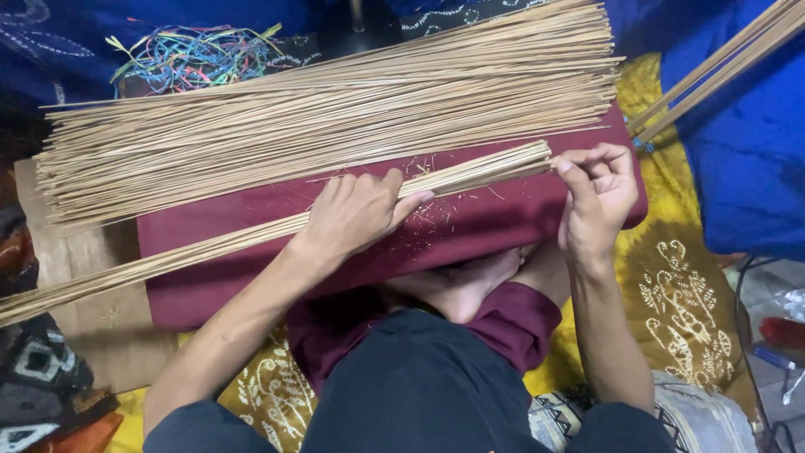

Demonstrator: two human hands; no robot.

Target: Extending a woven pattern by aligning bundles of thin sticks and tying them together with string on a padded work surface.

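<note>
Left hand (356, 214) was wrapped around the thin stick bundle (277, 231) lying across the maroon cloth (470, 226), right hand (599, 193) pinching its end — loosen that grip and I'd guess they'd fan out into the big pile (335, 117).

Stick bundle (251, 239) and big stick pile (335, 109): pale tan. Cloth (503, 222) under them: plain maroon. Mat (671, 285): mustard yellow with cream scroll pattern. Fabric (738, 168) at right: solid royal blue (top-left piece has white dotted print). Strings (189, 54): mixed blue, green, yellow, red. Trousers (419, 394): dark navy.
</note>
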